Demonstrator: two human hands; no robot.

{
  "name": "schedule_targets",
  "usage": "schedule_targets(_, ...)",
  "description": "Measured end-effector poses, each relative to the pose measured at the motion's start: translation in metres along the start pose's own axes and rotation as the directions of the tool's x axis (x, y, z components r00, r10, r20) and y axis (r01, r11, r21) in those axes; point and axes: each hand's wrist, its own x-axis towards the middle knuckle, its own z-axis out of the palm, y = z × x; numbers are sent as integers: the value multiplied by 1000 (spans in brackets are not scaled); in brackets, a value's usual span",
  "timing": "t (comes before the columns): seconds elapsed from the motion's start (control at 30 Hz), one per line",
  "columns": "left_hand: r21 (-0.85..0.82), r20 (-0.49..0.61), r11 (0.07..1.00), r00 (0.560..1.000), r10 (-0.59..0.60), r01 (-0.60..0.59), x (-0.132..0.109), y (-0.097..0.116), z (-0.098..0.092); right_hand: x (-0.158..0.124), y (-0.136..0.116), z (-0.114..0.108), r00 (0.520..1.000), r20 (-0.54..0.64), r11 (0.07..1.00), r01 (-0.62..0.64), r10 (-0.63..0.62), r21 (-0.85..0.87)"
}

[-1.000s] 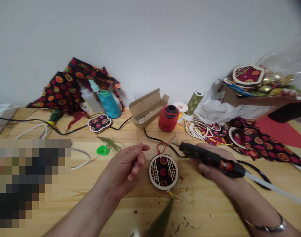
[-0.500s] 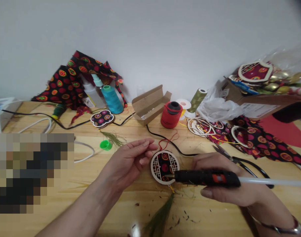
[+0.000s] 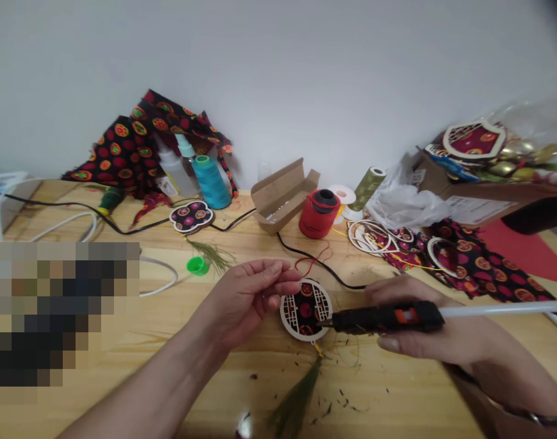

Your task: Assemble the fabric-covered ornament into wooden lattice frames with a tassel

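Note:
My right hand [image 3: 420, 323] is closed round a black glue gun [image 3: 383, 318] with a white glue stick out of its back. The gun's metal tip points left, over the lower right of a round ornament [image 3: 308, 311] with cream lattice sides and dark flowered fabric. Below the ornament hangs a green tassel [image 3: 299, 393]; a red cord [image 3: 310, 259] lies at its top. My left hand [image 3: 255, 292] hovers at the ornament's upper left edge, fingers curled with thumb and forefinger close together; whether anything tiny is between them cannot be made out.
Behind stand a red thread spool [image 3: 317, 214], a cardboard box [image 3: 285, 195] and a blue thread cone [image 3: 211, 183]. A green cap [image 3: 197, 265] and a flower-shaped ornament [image 3: 191, 217] lie left. Wooden rings [image 3: 370, 236] and patterned fabric [image 3: 498, 262] lie right. A black cable crosses the table.
My right hand and the glue gun have moved slightly right, the tip shifting to the ornament's lower right. My left hand has come a little closer over the ornament's edge. The view has shifted slightly.

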Motion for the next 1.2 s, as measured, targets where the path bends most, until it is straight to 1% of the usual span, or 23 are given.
schedule_targets(0.13, 8, 7, 1000, 1000, 4, -4, -3, 1, 1, 6, 2, 0, 999, 39, 999, -21, 20, 30)
schedule_targets(0.27, -3, 35, 1000, 999, 28, -28, -3, 0, 0, 4, 5, 3, 999, -9, 999, -45, 46, 30)
schedule_targets(0.43, -19, 47, 998, 997, 61, -60, -1, -2, 0, -1, 7, 3, 995, 22, 993, -95, 94, 72)
schedule_targets(0.53, -14, 51, 997, 996, 80, -79, -1, -2, 0, 0, 8, 2, 997, 21, 994, -80, 79, 68)
schedule_targets(0.67, -9, 37, 996, 995, 94, -93, -1, 0, 0, 0, 9, 3, 996, 45, 997, -71, 71, 20)
schedule_targets(0.87, -25, 34, 993, 993, 113, -112, -2, -2, -1, 0, 9, 5, 990, 61, 991, -128, 126, 31)
schedule_targets(0.97, -3, 26, 996, 995, 92, -92, -2, -2, 0, 0, 9, 5, 988, 72, 989, -143, 140, 39)
schedule_targets(1.07, 35, 4, 998, 998, 59, -59, -3, -2, 0, 1, 7, 5, 991, 57, 992, -126, 125, 14)
schedule_targets(1.13, 44, -1, 997, 998, 68, -67, -2, -3, 0, 5, 4, 5, 991, 55, 992, -125, 125, 8)
schedule_targets(1.2, 41, 7, 995, 996, 88, -88, -1, -4, 0, 9, -1, 6, 986, 103, 990, -138, 134, 40)
